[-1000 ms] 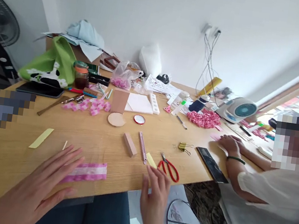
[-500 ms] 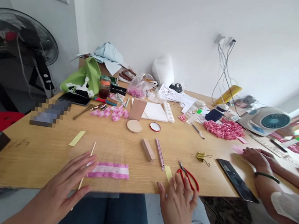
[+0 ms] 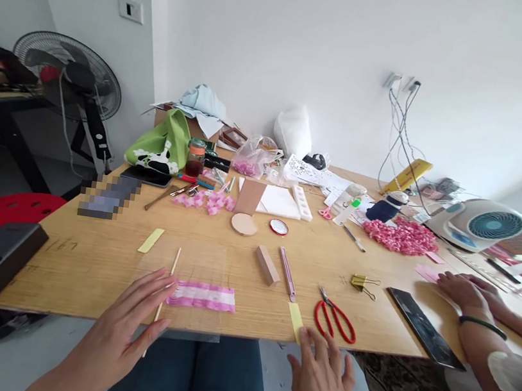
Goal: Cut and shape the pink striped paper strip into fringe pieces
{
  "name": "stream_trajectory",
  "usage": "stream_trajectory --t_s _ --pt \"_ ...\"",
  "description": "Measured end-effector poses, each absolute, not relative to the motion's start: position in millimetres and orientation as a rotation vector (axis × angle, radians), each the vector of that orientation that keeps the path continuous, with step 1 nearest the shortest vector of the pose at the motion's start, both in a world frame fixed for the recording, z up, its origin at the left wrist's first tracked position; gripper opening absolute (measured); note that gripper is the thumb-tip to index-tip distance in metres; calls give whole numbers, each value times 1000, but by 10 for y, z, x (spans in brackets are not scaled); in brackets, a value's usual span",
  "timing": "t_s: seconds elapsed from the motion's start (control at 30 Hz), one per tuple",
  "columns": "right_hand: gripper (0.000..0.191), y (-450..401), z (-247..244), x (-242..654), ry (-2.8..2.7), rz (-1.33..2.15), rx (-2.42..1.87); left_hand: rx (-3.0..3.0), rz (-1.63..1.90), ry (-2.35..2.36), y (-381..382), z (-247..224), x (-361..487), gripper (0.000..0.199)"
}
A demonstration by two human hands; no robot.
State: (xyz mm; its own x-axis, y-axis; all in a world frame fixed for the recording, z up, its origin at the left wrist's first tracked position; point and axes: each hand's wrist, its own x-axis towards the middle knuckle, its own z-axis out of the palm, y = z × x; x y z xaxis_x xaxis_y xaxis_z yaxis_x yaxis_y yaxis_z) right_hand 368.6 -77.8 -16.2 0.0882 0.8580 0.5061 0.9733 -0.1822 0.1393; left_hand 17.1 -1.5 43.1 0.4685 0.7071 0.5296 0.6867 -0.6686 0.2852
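My left hand (image 3: pixel 123 325) rests at the table's front edge, with a thin wooden stick (image 3: pixel 167 279) running through its fingers and past the edge. Just to its right, a pink-and-white striped strip (image 3: pixel 202 295) lies on a clear plastic sheet (image 3: pixel 193 264). My right hand (image 3: pixel 322 385) is at the front edge, fingers apart, its fingertips at the end of a yellow paper strip (image 3: pixel 294 320). Red-handled scissors (image 3: pixel 335 321) lie just beyond it. A co-worker's hands (image 3: pixel 464 291) rest on the right, beside a pink paper slip (image 3: pixel 427 273).
A wooden block (image 3: pixel 267 265), a pink-handled tool (image 3: pixel 287 274) and a black glass slab (image 3: pixel 424 327) lie on the wooden table (image 3: pixel 85 274). Pink beads (image 3: pixel 401 236), a small fan (image 3: pixel 494 227) and assorted craft supplies crowd the far side.
The view has swung left, so the table contents sit further right in the picture. My right hand has moved toward the yellow strip's end. My left hand keeps the stick.
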Motion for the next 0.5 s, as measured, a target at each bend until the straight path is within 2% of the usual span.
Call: stream_trajectory --t_s 0.13,0.33,0.43,0.5 --pt "32 -802 -99 3683 -1857 -753 -2049 2666 972 1263 -41 409 188 45" --pt "31 -794 -31 3641 -1828 -685 -1984 2631 972 1220 -25 399 236 44" --pt "35 -777 102 3539 -1703 -695 -1861 2565 990 1177 -13 428 257 43" --pt "30 -769 231 3418 -1567 -731 -1784 2429 1006 1165 -17 468 280 39"
